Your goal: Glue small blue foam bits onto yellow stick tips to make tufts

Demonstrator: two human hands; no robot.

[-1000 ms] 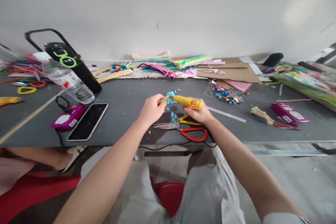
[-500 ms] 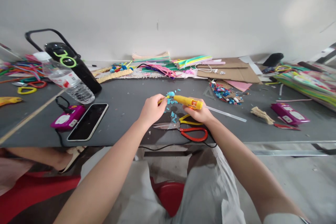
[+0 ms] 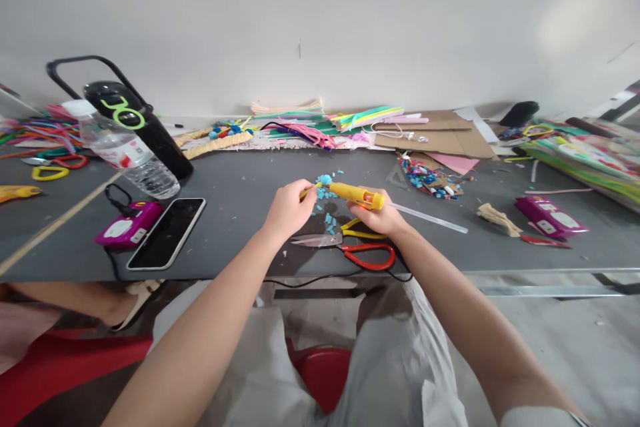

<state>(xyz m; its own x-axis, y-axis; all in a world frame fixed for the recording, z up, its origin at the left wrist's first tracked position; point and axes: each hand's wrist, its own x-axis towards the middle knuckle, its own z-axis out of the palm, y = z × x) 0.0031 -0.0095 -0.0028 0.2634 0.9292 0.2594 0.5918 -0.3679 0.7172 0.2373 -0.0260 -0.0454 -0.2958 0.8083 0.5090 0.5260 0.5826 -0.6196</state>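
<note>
My left hand is closed in a pinch on a thin yellow stem. A clump of light-blue pieces sits at the stem's tip. My right hand is wrapped around a yellow hot glue gun, its nozzle pointing left at the blue clump; I cannot tell whether it touches. A clear glue stick sticks out of the gun's back end. Loose blue bits lie on the table below. Scissors with one yellow and one red handle lie just under my hands.
On the left stand a water bottle and a black flask, near a phone and a purple box. Bundles of colourful strips and cardboard line the white panel. Another purple box is at right.
My hands, the stem and the glue gun stay almost where they were. Beyond the panel, a dark shape at the top has shifted right.
</note>
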